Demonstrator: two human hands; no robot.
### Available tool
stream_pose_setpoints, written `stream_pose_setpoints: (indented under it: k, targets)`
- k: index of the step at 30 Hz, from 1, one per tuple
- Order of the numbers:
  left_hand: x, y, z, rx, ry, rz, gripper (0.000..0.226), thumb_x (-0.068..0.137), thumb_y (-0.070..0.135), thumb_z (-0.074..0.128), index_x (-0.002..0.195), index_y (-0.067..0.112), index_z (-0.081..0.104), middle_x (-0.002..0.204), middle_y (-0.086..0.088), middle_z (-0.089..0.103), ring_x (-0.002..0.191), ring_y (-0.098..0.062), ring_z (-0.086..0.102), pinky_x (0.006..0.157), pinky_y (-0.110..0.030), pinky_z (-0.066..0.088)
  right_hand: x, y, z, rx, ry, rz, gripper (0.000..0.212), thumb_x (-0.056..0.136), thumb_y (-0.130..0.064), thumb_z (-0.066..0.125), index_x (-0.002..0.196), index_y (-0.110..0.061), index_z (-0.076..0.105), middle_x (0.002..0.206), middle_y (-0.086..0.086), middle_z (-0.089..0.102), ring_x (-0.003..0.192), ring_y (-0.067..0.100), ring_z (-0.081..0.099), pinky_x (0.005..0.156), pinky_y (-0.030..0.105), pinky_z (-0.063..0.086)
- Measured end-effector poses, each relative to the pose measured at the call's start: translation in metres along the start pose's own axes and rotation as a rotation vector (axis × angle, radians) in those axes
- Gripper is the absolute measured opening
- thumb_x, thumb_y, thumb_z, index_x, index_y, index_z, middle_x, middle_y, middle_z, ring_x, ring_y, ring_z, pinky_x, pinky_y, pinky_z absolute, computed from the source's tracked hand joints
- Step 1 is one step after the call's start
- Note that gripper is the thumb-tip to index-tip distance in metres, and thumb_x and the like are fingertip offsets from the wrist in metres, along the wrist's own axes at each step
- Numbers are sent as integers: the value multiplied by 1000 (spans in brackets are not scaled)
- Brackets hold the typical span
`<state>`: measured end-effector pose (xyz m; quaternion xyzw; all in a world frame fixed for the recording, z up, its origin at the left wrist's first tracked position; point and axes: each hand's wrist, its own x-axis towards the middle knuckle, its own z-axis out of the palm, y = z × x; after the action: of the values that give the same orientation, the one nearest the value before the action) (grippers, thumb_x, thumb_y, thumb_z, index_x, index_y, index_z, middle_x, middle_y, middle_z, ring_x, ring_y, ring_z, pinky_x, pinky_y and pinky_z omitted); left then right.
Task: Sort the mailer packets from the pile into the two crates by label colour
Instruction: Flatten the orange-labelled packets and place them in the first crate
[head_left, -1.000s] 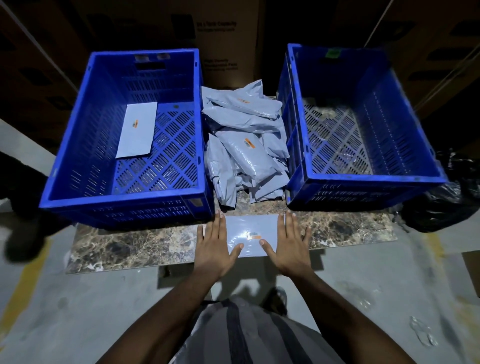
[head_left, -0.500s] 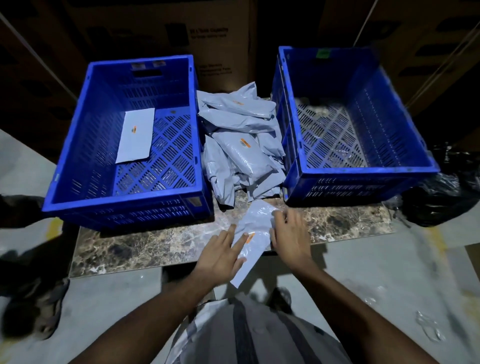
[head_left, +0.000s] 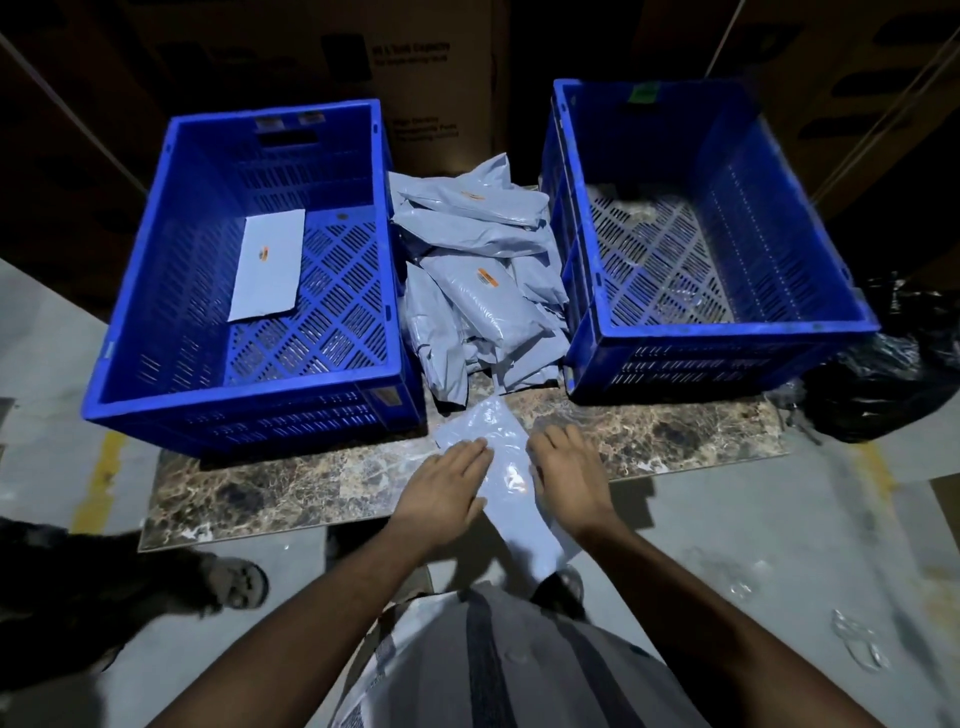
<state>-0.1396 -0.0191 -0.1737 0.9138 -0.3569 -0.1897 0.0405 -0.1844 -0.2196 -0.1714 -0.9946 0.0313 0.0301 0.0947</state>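
The packet (head_left: 511, 467) has turned lengthwise, overhanging the slab's (head_left: 311, 483) near edge between both hands.

The pile (head_left: 478, 280) fills the gap between both crates' walls (head_left: 400, 291) (head_left: 574, 291); crate tops seem open.

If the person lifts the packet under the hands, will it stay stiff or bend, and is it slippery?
The packet probably flops: its near end already droops past the slab edge. Its glossy, wrinkled film suggests it is slippery. It looks flat and thin, so likely light.
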Motion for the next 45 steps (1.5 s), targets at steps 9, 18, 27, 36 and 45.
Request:
stream_pose_setpoints:
  k: [9, 18, 27, 36, 45]
  targets:
    - [0, 33, 14, -49, 68, -320, 75, 100, 52, 36, 153, 1, 20, 144, -16, 31, 124, -31, 34, 102, -39, 42, 7, 7, 12, -159, -19, 90, 49, 80, -13, 72, 126, -26, 60, 113, -5, 66, 102, 26, 54, 78, 40, 42]
    - [27, 7, 5, -130, 366, -124, 21, 91, 11, 53, 111, 17, 52, 117, -2, 49, 110, -25, 48, 87, -34, 40, 25, 2, 37, 108, 102, -109, 48, 82, 2, 65, 129, -6, 58, 134, 11, 57, 125, 30, 52, 110, 38, 39]
    - [30, -16, 31, -90, 184, -154, 60, 105, 40, 26, 159, 17, 16, 167, 1, 10, 153, -17, 9, 123, -33, 1, 17, 7, 56, 105, -35, -39, 59, 103, -40, 16, 159, -20, 17, 165, -3, 18, 154, 17, 11, 124, 47, 10]
    - [23, -20, 35, -110, 158, -209, 72, 104, 51, 25, 160, 15, -2, 167, -1, -6, 154, -16, -8, 121, -31, -5, 9, 25, 54, 76, -43, 85, 76, 99, -64, 19, 160, -21, 3, 167, 1, 2, 154, 16, -5, 125, 47, 2]
    - [19, -20, 32, -88, 124, -276, 81, 100, 62, 17, 158, 11, -7, 167, -8, -9, 154, -20, -12, 121, -32, -5, 2, 29, 40, 7, -100, 215, 95, 89, -82, 15, 160, -21, -3, 168, 5, -6, 154, 24, -13, 119, 60, -9]
